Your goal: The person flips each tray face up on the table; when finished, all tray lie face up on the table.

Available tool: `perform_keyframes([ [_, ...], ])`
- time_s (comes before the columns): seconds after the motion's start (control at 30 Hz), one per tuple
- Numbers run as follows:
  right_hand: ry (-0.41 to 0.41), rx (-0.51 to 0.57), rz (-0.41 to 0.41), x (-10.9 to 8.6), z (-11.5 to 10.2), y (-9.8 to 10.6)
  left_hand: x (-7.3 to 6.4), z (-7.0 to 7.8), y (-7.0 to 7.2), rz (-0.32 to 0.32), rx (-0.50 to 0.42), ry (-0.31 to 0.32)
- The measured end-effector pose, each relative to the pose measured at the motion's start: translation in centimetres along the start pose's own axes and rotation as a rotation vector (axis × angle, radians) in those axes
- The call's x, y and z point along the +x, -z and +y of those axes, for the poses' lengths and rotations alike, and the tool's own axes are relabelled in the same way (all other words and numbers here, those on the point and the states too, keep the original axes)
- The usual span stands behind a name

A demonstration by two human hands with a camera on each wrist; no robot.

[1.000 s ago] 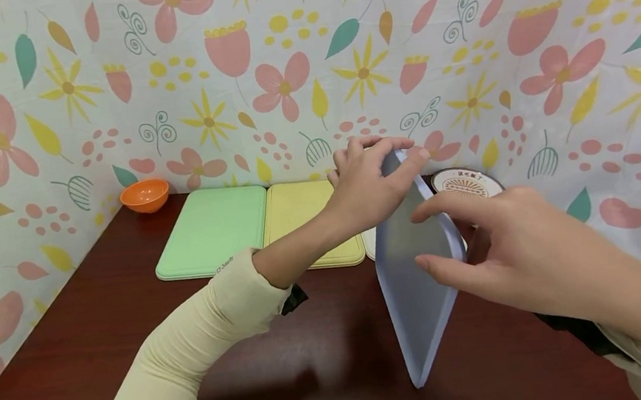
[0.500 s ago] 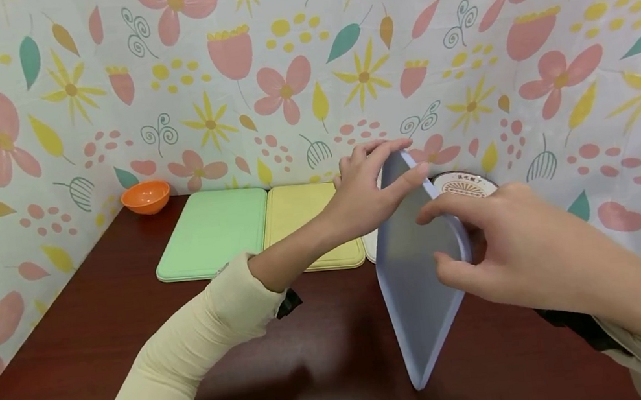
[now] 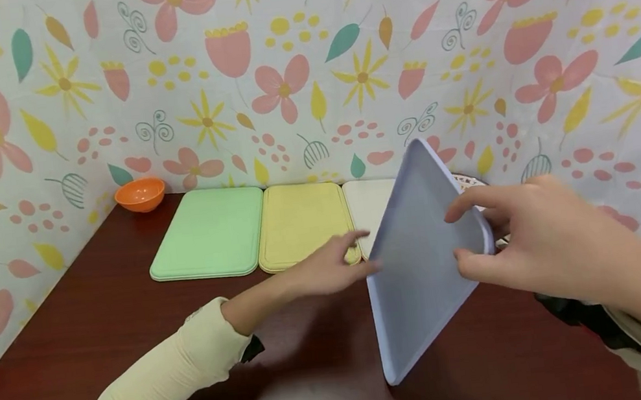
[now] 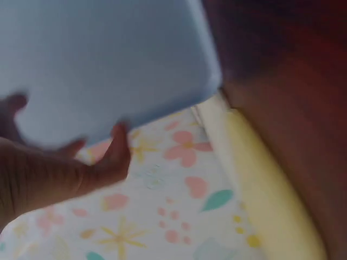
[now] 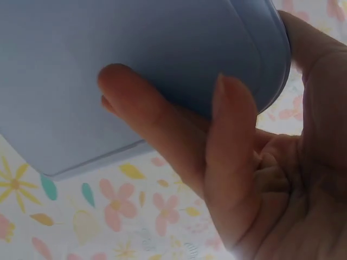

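A light blue cutting board (image 3: pixel 424 235) with rounded corners stands upright and tilted, its lowest corner close to the tabletop. My right hand (image 3: pixel 548 241) grips the board's right edge, with thumb and forefinger on the near side and other fingers hidden behind it. In the right wrist view two fingers (image 5: pixel 233 124) lie across the board face. My left hand (image 3: pixel 327 267) is at the board's left edge with thumb and forefinger spread apart, thumb tip right at the rim. The left wrist view, blurred, shows that hand (image 4: pixel 59 168) along the board's edge.
Flat at the back of the dark wooden table (image 3: pixel 105 327) lie a green board (image 3: pixel 209 231), a yellow board (image 3: pixel 305 218) and a partly covered white board (image 3: pixel 369 195). An orange bowl (image 3: pixel 140 195) sits at the back left. A round patterned item (image 3: pixel 468 181) shows behind the blue board.
My left hand has left the board's top corner and moved down and left to its left edge. The board has swung to show more of its face, shifting right slightly with my right hand.
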State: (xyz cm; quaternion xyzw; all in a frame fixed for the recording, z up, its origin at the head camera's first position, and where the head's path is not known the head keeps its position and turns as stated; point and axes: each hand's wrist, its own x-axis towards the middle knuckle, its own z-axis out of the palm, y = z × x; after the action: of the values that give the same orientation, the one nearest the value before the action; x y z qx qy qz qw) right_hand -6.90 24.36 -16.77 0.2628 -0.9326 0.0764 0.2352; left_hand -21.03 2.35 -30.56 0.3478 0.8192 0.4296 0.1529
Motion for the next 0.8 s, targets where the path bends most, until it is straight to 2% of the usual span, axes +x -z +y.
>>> perform_keyframes([
  [0.1,-0.072,0.018,-0.012,-0.2,0.4,-0.1,-0.7,-1.8,-0.2,-0.177,-0.024,0.103],
  [0.17,-0.126,0.041,-0.015,-0.4,0.6,-0.2,-1.1,-2.6,-0.2,-0.245,-0.032,0.139],
  [0.2,-0.151,0.053,-0.017,-0.6,0.6,-0.3,-1.2,-2.9,-0.2,-0.259,-0.031,0.148],
  [0.33,-0.212,0.091,-0.003,-1.1,1.0,-0.5,-1.4,-3.8,-0.3,-0.286,-0.017,0.174],
  [0.5,-0.27,0.182,0.076,-2.0,1.7,-1.1,-1.2,-4.8,-0.5,-0.33,-0.053,0.2],
  [0.6,-0.331,0.242,0.119,-2.4,2.4,-1.5,-1.1,-5.4,-0.6,-0.33,-0.064,0.22],
  [0.8,-0.433,0.33,0.12,-3.3,4.0,-2.3,-1.0,-6.8,-0.6,-0.312,-0.107,0.292],
])
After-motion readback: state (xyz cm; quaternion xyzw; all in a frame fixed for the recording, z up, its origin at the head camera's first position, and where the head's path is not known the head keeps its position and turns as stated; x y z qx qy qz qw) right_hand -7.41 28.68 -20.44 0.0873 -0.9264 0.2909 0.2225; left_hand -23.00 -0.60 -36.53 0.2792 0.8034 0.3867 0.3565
